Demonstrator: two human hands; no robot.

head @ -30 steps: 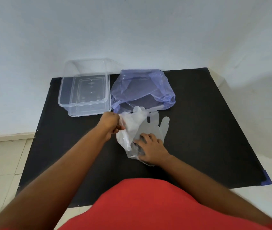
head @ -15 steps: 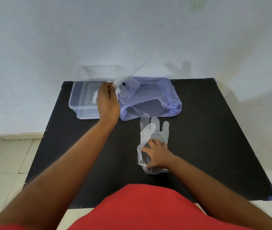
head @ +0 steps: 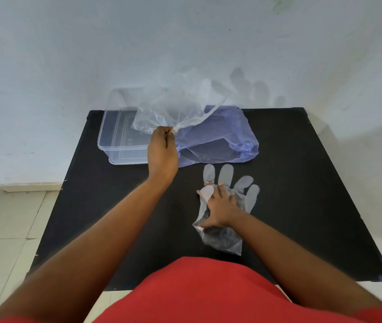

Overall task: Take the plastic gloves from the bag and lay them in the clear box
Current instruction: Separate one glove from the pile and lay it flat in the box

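The left hand's fingers [head: 171, 132] are pinched tight on the cuff of one plastic glove [head: 173, 110], which now billows up and open above the clear box [head: 106, 145] at the table's [head: 301, 183] far left corner. Half a second ago that glove hung small and crumpled at the box's near right rim; it has since been flicked out wide, so I judge it is about to be laid inside. The left hand [head: 162, 155] itself has barely shifted. The right hand's [head: 220, 206] fingers lie spread and pressed flat on the second glove [head: 225, 206] near the table's middle, pinning it. That glove was bunched then and now lies smoothed, its fingers fanned toward the blue bag [head: 232, 134], which lies slack at the far edge beside the box.
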